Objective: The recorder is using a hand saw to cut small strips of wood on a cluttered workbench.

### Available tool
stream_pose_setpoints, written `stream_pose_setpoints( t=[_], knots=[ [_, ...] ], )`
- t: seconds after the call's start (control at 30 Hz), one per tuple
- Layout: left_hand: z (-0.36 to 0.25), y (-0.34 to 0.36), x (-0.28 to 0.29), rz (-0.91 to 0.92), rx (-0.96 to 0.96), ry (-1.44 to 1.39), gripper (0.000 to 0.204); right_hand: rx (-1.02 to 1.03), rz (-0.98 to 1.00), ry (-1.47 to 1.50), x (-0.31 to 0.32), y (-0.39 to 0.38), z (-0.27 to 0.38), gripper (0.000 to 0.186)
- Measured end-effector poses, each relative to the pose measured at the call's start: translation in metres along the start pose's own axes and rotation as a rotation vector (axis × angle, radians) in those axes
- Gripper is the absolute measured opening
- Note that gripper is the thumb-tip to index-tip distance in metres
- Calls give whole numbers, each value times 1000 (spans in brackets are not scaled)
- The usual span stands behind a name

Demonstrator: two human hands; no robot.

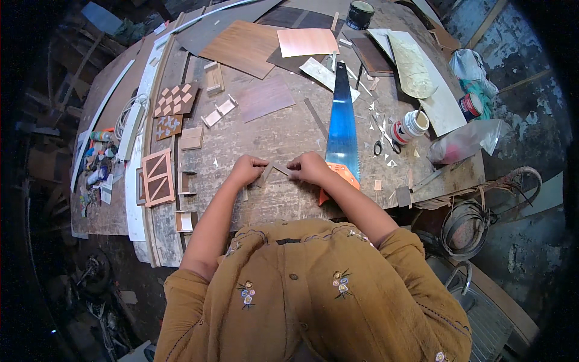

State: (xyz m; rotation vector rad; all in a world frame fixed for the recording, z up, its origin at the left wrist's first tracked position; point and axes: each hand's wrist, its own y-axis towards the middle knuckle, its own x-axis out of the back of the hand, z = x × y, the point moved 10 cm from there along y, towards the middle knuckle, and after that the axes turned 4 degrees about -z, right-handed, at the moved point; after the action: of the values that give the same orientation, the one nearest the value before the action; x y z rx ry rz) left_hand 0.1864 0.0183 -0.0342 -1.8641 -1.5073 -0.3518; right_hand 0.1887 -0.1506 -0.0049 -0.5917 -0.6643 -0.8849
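Both hands pinched small wood strips on the table (283,136): left hand (246,170) closed on one strip (266,172), right hand (309,168) on another (282,169). Risk: strips slipping apart (thin pieces), or right wrist catching the saw (342,130) teeth.

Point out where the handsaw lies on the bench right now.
In the head view, the handsaw lies on the workbench, orange handle beside the right hand, blade running away, scissors to its right.

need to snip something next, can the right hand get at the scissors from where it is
Probably yes. The right hand pinches a small wood strip with the left hand, so it must let go first. The scissors lie in the open past the handsaw, which it would reach over.
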Motion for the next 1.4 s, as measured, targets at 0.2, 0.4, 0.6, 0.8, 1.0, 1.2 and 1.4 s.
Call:
stream_pose_setpoints(
  t=[0.2,0.4,0.6,0.8,1.0,1.2,1.4],
  knots=[
    [7,-1,1,-4,22,-13,28,-79,-16,174,-1,6,-20,31],
    [2,2,0,-16,-1,6,30,-62,-88,134,1,7,-22,27],
    [-5,0,3,-55,-63,67,28,-67,-110,111,2,7,-19,27],
    [-2,1,2,-39,-20,46,26,-117,-138,101,0,8,-21,24],
    [-3,1,3,-69,47,48,28,-123,-172,57,-1,12,-20,23],
    [-7,1,7,-80,57,71,26,-148,-110,203,-4,13,-26,18],
    [-9,-1,7,-80,87,58,26,-32,-117,178,0,8,-19,24]
  ],
)
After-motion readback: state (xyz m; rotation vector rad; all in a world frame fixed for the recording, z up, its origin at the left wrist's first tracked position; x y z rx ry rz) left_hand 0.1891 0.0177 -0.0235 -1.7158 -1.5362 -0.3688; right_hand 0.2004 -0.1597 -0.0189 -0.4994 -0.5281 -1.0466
